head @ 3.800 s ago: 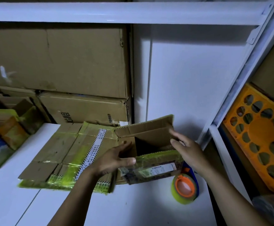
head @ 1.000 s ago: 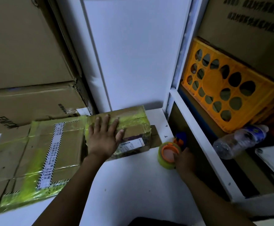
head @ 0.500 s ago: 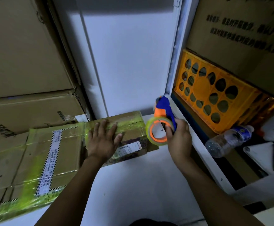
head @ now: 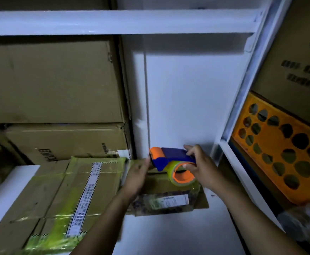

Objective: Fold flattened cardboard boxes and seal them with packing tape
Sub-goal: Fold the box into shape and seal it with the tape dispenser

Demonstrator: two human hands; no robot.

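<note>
Head view: small brown cardboard box [head: 170, 183] w/ yellow-green tape sits folded on white worktop [head: 168, 234]. Right hand [head: 203, 166] fingers grip blue-orange tape dispenser [head: 172, 163] above box. Left hand [head: 136, 176] fingers pinch near tape end, approx. Sealing not yet done; flattened boxes [head: 58, 196] remain at left.

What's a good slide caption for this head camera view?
Right hand holds the blue-and-orange tape dispenser over a small cardboard box while the left hand reaches toward its front end.

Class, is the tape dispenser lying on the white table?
No, the right hand holds the tape dispenser up above the small box.
</note>
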